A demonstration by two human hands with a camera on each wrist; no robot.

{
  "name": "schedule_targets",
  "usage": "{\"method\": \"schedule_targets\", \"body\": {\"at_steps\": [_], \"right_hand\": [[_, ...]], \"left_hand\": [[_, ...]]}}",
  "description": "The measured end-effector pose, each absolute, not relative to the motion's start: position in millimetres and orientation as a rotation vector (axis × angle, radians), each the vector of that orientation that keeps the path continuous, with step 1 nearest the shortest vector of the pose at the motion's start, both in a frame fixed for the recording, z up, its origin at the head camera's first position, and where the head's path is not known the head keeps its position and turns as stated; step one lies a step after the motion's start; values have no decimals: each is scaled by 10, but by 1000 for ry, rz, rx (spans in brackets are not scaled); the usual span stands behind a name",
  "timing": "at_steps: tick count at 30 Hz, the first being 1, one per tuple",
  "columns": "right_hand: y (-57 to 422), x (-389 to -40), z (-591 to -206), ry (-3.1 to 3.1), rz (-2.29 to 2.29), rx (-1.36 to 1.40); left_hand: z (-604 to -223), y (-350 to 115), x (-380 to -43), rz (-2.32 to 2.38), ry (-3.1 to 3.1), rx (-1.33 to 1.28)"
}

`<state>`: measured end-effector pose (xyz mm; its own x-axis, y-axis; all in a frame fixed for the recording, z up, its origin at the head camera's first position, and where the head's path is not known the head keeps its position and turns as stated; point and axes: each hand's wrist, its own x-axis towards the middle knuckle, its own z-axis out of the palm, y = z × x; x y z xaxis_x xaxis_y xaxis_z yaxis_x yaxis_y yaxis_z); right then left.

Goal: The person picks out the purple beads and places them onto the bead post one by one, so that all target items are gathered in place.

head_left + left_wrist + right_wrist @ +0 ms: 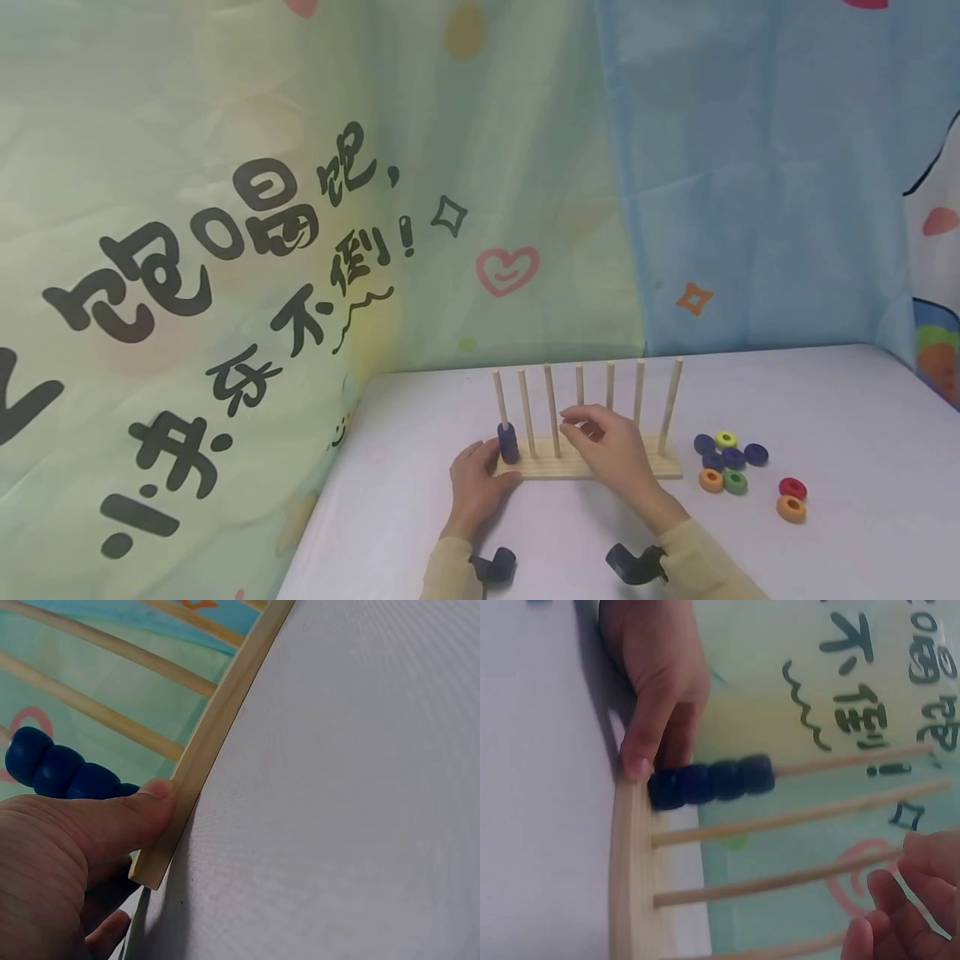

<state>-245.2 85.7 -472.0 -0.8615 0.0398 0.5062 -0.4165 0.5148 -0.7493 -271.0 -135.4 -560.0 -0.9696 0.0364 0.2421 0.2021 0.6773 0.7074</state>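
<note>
A wooden peg rack with several upright dowels stands on the table. Several dark blue beads are stacked at the bottom of its leftmost dowel. My left hand grips the left end of the rack's base, its thumb at the front edge beside the beads. Over the middle of the rack is my right hand, fingers loosely bent and apart near the third dowel. Nothing shows between those fingertips in the right wrist view.
Right of the rack lie loose beads: several blue ones, a yellow one, a green one, an orange one. A red bead and another orange bead lie farther right. Printed curtains hang behind the table.
</note>
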Motion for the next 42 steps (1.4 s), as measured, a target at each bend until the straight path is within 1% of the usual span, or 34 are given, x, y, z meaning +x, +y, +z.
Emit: {"method": "schedule_targets", "body": {"at_steps": [13, 23, 30, 42], "right_hand": [[986, -2408, -4909, -2326, 1355, 213], [1070, -2389, -4988, -2365, 1312, 206], [1337, -2399, -4953, -2471, 1298, 138], [1767, -2389, -4898, -2409, 1285, 181]], "left_hand": [[-5629, -1358, -2734, -1183, -2677, -195], [-5595, -1347, -2728, -1174, -2673, -199], [-5633, -1357, -2715, -1194, -2671, -191], [-5637, -1362, -2720, -1209, -2662, -195]]}}
